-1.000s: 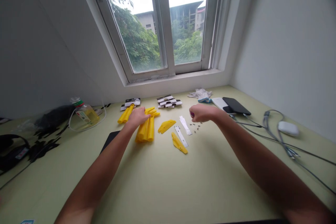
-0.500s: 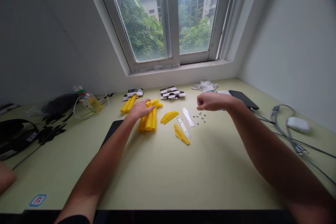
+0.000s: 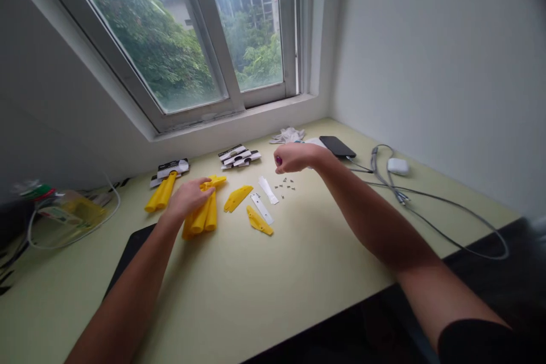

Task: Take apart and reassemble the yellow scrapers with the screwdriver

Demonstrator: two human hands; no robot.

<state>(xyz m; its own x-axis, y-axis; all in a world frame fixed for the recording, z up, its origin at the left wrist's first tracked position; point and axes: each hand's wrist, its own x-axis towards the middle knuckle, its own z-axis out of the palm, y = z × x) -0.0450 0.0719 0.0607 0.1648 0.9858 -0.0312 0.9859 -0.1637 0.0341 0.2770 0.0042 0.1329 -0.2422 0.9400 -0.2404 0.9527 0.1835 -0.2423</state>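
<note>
My left hand [image 3: 190, 200] is wrapped over a bunch of yellow plastic handles [image 3: 205, 217], thumb and fingers on their upper ends. Held above the table, my right hand [image 3: 294, 157] is closed around a handle with a dark purple round end [image 3: 278, 160]; its other part is hidden. Several small screws [image 3: 285, 184] lie scattered below that hand. Between the hands are two flat yellow pieces, one farther back [image 3: 238, 198] and one nearer [image 3: 259, 220]. Beside them rest a white strip with holes [image 3: 261, 208] and some plain white strips [image 3: 268, 189].
Black-and-white packets [image 3: 239, 157] lie near the window, with more packets [image 3: 173, 167] and yellow tubes [image 3: 161, 191] to the left. A bottle of yellow liquid [image 3: 72, 210] stands far left. White gloves [image 3: 288, 135], a black phone-like slab [image 3: 336, 147], grey cables [image 3: 386, 173] and a white case [image 3: 397, 166] are right.
My view has turned to the right, so the table's things appear farther left. Both hands keep about the same places over the table, with the same grips.
</note>
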